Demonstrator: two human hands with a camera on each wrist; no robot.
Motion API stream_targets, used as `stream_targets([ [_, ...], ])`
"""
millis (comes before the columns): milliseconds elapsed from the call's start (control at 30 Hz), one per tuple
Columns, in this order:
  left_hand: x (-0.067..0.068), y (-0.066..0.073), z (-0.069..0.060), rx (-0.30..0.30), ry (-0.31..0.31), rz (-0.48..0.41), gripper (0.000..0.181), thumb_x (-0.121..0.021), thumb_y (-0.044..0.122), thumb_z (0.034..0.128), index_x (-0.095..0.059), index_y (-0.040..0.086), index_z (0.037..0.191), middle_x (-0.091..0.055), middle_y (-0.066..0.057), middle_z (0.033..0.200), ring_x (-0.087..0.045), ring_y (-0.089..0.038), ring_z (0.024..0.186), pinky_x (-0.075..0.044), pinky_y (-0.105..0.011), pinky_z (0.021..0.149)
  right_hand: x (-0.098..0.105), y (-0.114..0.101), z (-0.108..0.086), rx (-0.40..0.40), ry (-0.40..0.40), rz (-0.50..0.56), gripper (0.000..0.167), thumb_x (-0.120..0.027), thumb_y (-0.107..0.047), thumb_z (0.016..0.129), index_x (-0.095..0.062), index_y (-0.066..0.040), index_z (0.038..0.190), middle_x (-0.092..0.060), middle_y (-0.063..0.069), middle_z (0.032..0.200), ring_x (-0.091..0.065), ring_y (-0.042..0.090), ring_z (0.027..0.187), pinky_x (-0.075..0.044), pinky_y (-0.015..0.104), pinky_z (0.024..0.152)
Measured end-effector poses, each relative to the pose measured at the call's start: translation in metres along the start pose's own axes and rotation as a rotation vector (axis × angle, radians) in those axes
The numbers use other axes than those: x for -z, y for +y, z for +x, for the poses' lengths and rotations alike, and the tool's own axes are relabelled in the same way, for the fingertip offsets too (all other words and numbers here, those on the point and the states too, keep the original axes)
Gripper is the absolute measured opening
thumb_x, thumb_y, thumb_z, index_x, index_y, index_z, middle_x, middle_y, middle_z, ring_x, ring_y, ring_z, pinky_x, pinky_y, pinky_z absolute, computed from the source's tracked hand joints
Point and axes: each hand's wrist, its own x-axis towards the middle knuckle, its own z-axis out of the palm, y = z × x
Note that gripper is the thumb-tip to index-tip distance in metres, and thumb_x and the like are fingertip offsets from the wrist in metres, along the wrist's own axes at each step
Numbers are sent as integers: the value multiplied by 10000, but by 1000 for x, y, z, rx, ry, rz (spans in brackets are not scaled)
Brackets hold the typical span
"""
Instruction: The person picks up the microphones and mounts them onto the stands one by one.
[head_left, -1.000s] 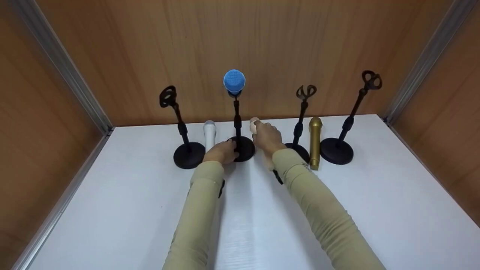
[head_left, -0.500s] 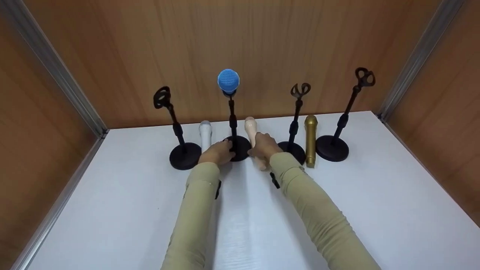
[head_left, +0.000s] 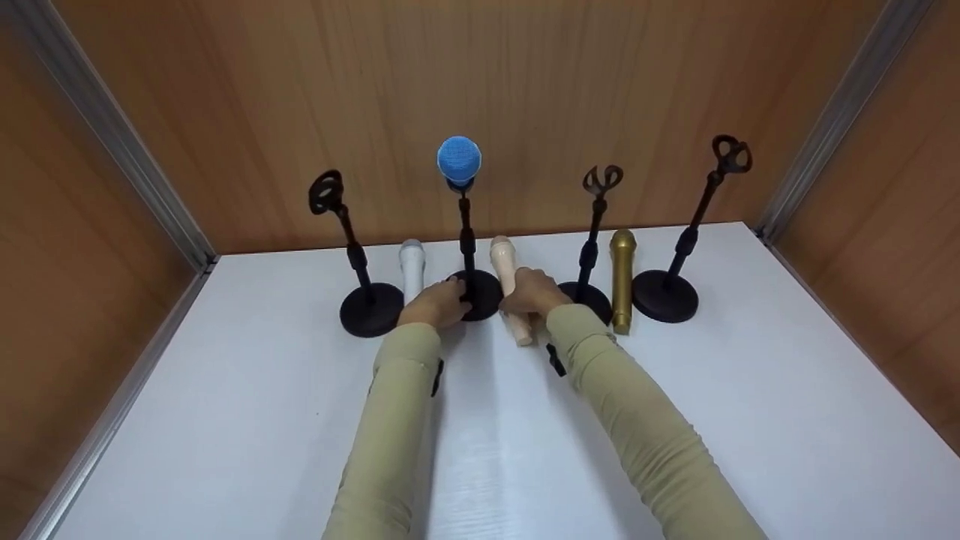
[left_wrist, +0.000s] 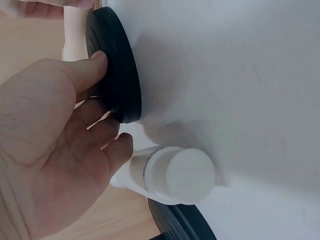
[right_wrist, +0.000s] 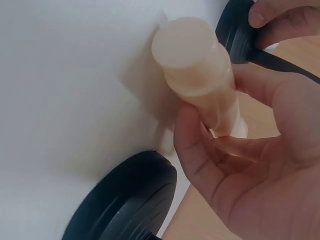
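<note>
My left hand (head_left: 437, 304) grips the round black base (left_wrist: 122, 65) of a microphone stand (head_left: 468, 241); in the left wrist view the thumb lies on the base and the fingers are bent at its edge. A blue-headed microphone (head_left: 459, 159) sits in that stand's clip. Just to the right, my right hand (head_left: 534, 291) holds a beige microphone (head_left: 503, 259) around its body, thumb on one side and fingers on the other. The right wrist view shows this beige microphone's flat end (right_wrist: 182, 44) facing the camera. Its head points toward the back wall.
A white microphone (head_left: 412, 266) lies between my left hand and the leftmost stand (head_left: 371, 309). Right of my right hand are another stand (head_left: 589, 259), a gold microphone (head_left: 622, 277) and the rightmost stand (head_left: 664, 296), their clips bare. Wooden panels (head_left: 525, 90) enclose the white table (head_left: 262, 420).
My right hand has drawn back along the beige microphone toward its near end, uncovering its head and upper body. The left hand stays on the stand's base. The head view has shifted slightly.
</note>
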Motion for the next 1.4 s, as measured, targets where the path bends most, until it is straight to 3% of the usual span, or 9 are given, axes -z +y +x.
stream_targets([
  [567,-2,5,1,37,-9,-13,527,-543,257,1065,-413,107,1553,-415,-146,1571,-394,-304,1440,-337,-457,1165,10,20,-5,-9,-144,268,611,-751,-294,858,-533,59,1306,-639,170,1096,-652,244,843,-580,396,751],
  [767,-2,6,2,31,-4,-23,525,-535,253,1068,-409,104,1555,-396,-147,1582,-378,-308,1449,-326,-461,1171,18,22,-9,-22,-242,405,624,-745,-316,891,-514,44,1345,-623,162,1155,-639,243,915,-543,372,768],
  [900,-4,6,3,30,-7,-21,535,-527,259,1071,-389,111,1566,-375,-137,1596,-358,-298,1461,-311,-450,1180,22,24,-14,-18,-270,494,712,-747,-302,901,-420,25,1443,-580,180,1225,-620,269,979,-553,382,797],
  [1133,-3,5,-3,0,3,-20,539,-512,247,1078,-367,87,1572,-348,-154,1606,-340,-312,1469,-293,-446,1189,29,25,-28,57,-308,653,812,-744,-197,926,-261,-45,1561,-495,196,1375,-586,345,1148,-568,495,888],
  [1400,-2,-2,-6,-34,-35,-4,580,-445,256,1098,-243,66,1607,-206,-173,1657,-227,-338,1509,-239,-446,1211,38,25,-49,156,-316,695,848,-768,-134,916,-245,-102,1583,-474,168,1395,-595,378,1165,-600,498,802],
])
